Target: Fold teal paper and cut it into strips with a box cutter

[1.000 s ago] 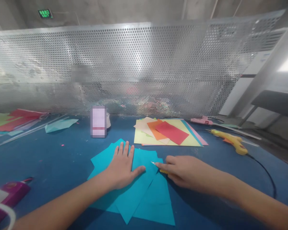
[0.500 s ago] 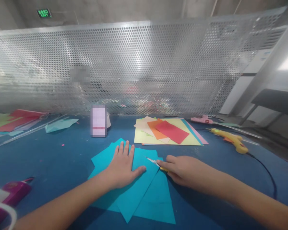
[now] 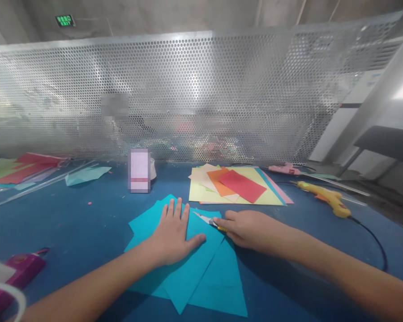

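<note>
The left hand (image 3: pixel 174 237) lies flat on a loose fan of blue sheets (image 3: pixel 201 273), its fingers (image 3: pixel 186 214) a little apart, thumb out to the side, gripping nothing. The blue sheets rest on the dark surface (image 3: pixel 87 241), directly in front of the person. The right hand (image 3: pixel 251 229) has its fingers closed around a knife (image 3: pixel 203 218) with a yellow handle, the forefinger laid along it close to the blade. The tip points over the top sheet toward the left forefinger; whether it touches the paper, I cannot tell.

That closeness looks like the main danger: a slip or a sudden push could run the blade into the left hand. The sheets overlap at odd angles, so a sideways drag could slide one over another or pucker the top one. Too heavy a press might go through several sheets and score the surface below. The right forefinger sits so near the blade that it too could be nicked. The pile of coloured paper (image 3: pixel 243 185) and the yellow glue gun (image 3: pixel 332 200) lie farther off, apart from the blade.
</note>
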Available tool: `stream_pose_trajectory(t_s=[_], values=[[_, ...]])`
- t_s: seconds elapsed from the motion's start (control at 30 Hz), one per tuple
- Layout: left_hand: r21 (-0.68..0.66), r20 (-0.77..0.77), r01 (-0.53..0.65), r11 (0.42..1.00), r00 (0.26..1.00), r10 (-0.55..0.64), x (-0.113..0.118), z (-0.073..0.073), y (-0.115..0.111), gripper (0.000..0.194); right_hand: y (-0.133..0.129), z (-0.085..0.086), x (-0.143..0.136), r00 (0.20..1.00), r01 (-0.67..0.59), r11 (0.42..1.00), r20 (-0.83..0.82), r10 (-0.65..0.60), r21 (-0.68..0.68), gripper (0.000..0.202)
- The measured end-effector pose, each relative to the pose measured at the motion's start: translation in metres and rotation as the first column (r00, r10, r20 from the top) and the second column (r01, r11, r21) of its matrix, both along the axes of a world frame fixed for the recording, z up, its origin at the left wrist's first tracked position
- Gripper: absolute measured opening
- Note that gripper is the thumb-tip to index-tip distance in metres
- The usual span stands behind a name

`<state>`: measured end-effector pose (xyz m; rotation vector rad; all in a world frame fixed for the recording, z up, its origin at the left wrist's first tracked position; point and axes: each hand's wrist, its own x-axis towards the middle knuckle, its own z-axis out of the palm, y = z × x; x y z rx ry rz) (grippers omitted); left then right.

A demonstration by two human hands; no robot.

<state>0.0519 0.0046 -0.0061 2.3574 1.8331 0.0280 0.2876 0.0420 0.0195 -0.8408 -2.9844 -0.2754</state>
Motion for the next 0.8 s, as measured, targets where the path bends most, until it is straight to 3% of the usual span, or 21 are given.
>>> stream_pose_trajectory(t_s=[0.27, 0.5, 0.8], values=[[0.068, 0.048, 0.007, 0.998, 0.999, -0.010, -0.003, -0.010, 0.003, 0.103, 0.006, 0.005, -0.015, 0.996, 0.039, 0.999, 0.078, -0.039, 0.004, 0.037], [0.041, 0.041, -0.024, 0.999, 0.999, 0.022, -0.001, -0.010, 0.003, 0.111, 0.015, 0.005, -0.028, 0.996, 0.021, 1.000, 0.089, -0.020, -0.012, 0.038], [0.057, 0.031, -0.011, 0.998, 0.999, 0.010, -0.002, -0.009, 0.003, 0.108, 0.024, 0.011, -0.049, 0.996, 0.037, 0.998, 0.085, -0.033, -0.049, 0.039]])
